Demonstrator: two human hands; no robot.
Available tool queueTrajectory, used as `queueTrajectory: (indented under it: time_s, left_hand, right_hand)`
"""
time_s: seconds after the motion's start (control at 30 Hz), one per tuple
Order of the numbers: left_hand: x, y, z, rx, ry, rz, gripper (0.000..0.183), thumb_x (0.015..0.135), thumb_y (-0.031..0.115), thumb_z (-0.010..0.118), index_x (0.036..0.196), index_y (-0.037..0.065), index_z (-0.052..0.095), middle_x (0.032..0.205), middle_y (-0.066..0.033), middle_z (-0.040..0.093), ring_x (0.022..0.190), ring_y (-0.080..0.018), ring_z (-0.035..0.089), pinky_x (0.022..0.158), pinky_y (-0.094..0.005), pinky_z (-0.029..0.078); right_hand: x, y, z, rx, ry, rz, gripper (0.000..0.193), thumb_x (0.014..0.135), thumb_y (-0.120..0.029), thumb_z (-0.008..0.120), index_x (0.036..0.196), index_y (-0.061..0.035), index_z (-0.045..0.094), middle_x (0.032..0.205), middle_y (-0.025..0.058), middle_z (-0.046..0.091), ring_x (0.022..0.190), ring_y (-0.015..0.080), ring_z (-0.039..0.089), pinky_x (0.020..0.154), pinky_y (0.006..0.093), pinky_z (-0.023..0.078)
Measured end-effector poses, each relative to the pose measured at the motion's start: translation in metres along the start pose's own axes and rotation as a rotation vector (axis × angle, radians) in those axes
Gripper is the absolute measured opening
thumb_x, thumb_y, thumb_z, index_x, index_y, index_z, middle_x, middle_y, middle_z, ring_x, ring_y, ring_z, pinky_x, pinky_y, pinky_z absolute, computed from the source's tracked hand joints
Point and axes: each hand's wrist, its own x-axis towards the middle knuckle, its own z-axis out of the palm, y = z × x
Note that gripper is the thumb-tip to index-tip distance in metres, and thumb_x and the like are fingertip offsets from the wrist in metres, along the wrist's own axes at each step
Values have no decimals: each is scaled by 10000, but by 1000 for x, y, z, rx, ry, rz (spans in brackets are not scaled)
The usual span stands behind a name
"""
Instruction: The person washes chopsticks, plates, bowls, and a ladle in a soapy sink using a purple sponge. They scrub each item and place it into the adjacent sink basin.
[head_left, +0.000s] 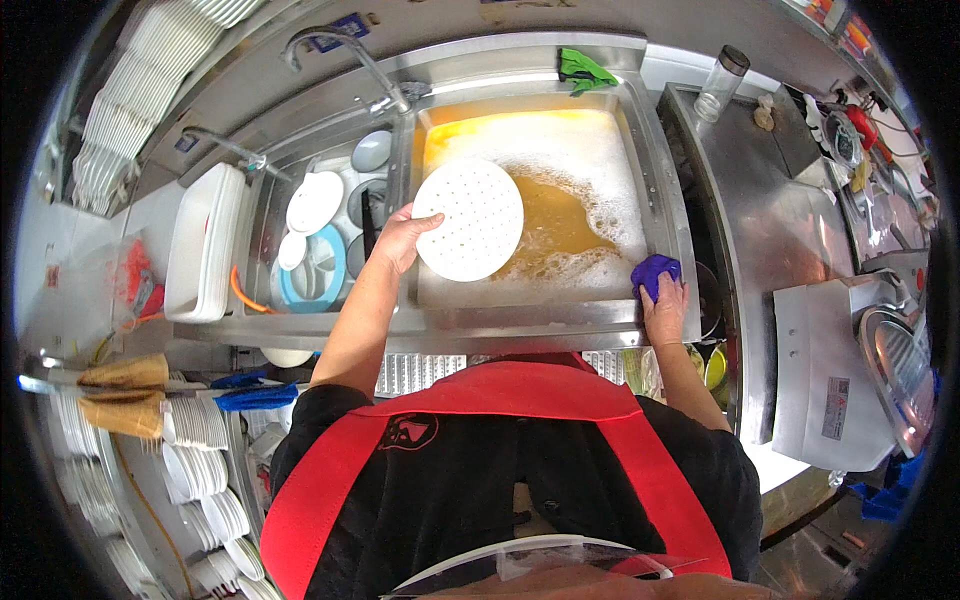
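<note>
My left hand point(403, 238) grips the left edge of a round white plate dotted with small holes point(470, 220), thumb on top. The perforated plate is held over the left part of a steel sink basin point(655, 190) of foamy, brownish water point(555, 220). At the basin's front right corner, my right hand point(664, 305) is closed on a crumpled purple cloth point(655, 272), pressed against the rim. Part of the cloth is hidden under the fingers.
The left basin holds white plates point(314, 202), a light blue ring-shaped piece point(334, 262) and bowls point(371, 150). A faucet point(365, 65) arches behind. A green cloth point(585, 70) lies on the back rim. White tubs point(205, 245) stand left; a steel counter point(770, 210) with a jar point(722, 83) stands right.
</note>
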Motion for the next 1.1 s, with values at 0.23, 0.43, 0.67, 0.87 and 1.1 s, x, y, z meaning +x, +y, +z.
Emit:
queueTrajectory:
  time_s: [0.23,0.43,0.67,0.87,1.1]
  left_hand:
    - [-54,-14,-10,-33,71,263,307,802,28,708,1093,5,612,1008,-81,681,890,-170,644,814,-312,511]
    - [-82,-13,-59,721,550,673,210,775,48,712,976,42,654,895,-81,676,821,-190,620,752,-299,485]
    - [-76,-42,-174,1353,915,644,286,680,35,675,958,99,658,890,-135,610,892,-362,584,777,-457,478]
    - [-39,-73,-197,1596,970,44,533,735,81,626,1254,181,554,1270,-107,544,1202,-330,487,1014,-514,359]
    - [7,-105,-47,1198,464,690,444,777,54,599,1220,39,567,1308,-194,516,1250,-352,450,1082,-402,348]
  right_hand:
    - [-8,-11,-2,-129,4,31,467,879,-315,611,1207,11,545,1250,178,570,1177,361,503,1096,481,272]
    - [-8,-17,-5,-111,51,47,428,888,-280,601,1184,22,540,1233,193,572,1149,352,513,1083,486,287]
    - [-6,-16,-4,-141,58,69,432,867,-266,629,1168,31,539,1160,218,586,1101,375,526,1071,487,314]
    - [-8,-11,1,-139,74,42,435,866,-260,635,1165,41,538,1133,218,595,1095,370,536,1071,494,319]
    - [-6,-14,-4,-123,54,37,474,849,-289,649,1167,47,545,1100,222,611,1070,392,546,1050,502,325]
